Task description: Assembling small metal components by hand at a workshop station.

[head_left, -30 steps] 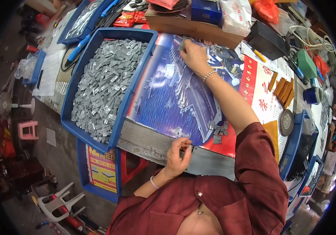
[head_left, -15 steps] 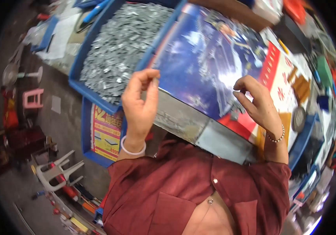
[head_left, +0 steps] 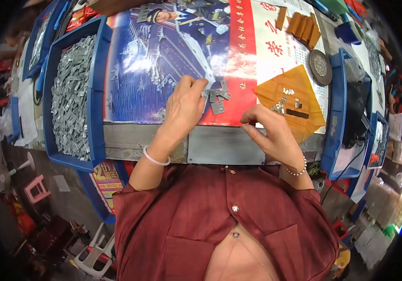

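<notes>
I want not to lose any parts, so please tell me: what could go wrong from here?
The left hand is beside loose grey pieces on the glossy poster and might scatter them. The right hand is close to the orange sheet; bumping it could spill the small parts lying there.

At ten o'clock a blue tray (head_left: 98, 84) frames matte grey pieces (head_left: 69, 103), and the small parts (head_left: 217, 108) just past twelve match that grey. The poster (head_left: 130, 89) at twelve o'clock shows glossy deep blue, then a red band printed in white and a white panel lettered in red. Translucent amber colours the sheet (head_left: 308, 89) at two o'clock; the blocks (head_left: 304, 28) at one are caramel brown. The shirt (head_left: 187, 206) at six is plain maroon, the bracelet (head_left: 153, 161) at eight milky white, the stool (head_left: 37, 188) farther out pink.
</notes>
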